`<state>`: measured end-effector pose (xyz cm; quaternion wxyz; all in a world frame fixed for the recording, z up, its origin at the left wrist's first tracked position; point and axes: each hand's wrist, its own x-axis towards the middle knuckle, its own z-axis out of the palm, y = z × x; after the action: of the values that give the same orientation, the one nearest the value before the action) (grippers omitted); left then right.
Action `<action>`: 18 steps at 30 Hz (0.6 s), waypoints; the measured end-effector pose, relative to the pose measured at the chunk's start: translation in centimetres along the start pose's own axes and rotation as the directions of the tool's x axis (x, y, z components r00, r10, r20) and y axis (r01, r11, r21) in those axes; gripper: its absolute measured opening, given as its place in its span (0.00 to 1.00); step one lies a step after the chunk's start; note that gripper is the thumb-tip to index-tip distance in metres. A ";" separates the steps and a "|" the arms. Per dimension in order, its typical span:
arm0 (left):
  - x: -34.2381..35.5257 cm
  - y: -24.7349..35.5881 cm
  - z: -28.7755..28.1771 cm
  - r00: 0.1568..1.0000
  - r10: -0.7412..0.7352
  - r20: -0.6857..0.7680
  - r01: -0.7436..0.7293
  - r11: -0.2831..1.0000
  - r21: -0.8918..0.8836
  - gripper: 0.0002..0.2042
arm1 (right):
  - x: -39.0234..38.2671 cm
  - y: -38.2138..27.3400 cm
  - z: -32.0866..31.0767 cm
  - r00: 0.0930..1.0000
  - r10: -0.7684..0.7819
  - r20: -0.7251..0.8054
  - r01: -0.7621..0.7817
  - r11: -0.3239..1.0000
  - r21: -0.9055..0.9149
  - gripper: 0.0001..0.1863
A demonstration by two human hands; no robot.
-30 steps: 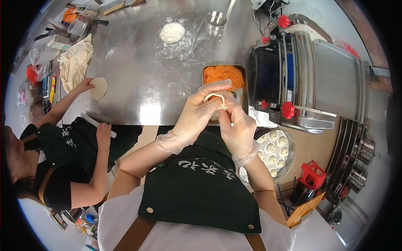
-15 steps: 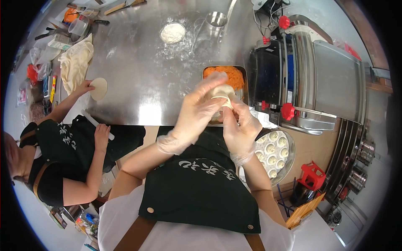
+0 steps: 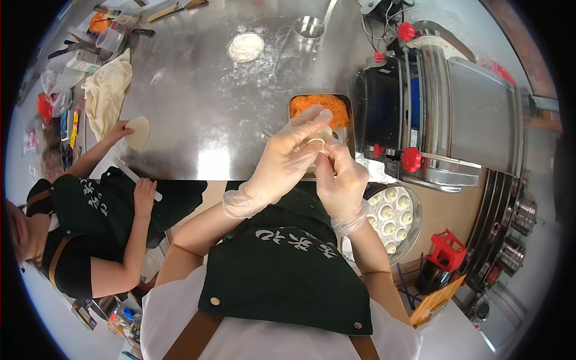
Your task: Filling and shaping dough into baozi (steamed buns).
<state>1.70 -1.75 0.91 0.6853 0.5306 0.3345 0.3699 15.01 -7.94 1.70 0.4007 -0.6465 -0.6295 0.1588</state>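
My left hand [image 3: 291,156] and my right hand [image 3: 342,183], both in clear plastic gloves, are pinched together around a pale dough wrapper [image 3: 318,143], much of it hidden by the fingers. They are held over the near part of a metal pan of orange filling [image 3: 318,102]. Below and right of my right hand, a round steamer tray [image 3: 414,234] holds several pleated buns [image 3: 387,212] on white papers.
At left a co-worker's hand [image 3: 123,129] holds a dough round [image 3: 138,133]; the other grips a white rolling pin [image 3: 132,174]. The steel table [image 3: 186,90] bears flour [image 3: 245,47], a metal cup [image 3: 309,27] and dough [image 3: 105,96]. A roller machine [image 3: 444,108] stands right.
My hands have shifted slightly and their fingers have closed further over the wrapper, whose opening now looks smaller. The co-worker's hand with the dough round has moved slightly left.
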 end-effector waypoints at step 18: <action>1.2 -2.5 2.3 0.992 -0.112 -0.054 0.069 0.859 -0.508 0.27 | 0.5 -0.5 -1.9 0.984 0.030 -0.174 -0.002 0.987 0.159 0.11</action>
<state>4.63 -2.23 -1.07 0.8025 0.3010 0.2785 0.4333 16.05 -8.12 3.44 0.5035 -0.6290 -0.5720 0.1538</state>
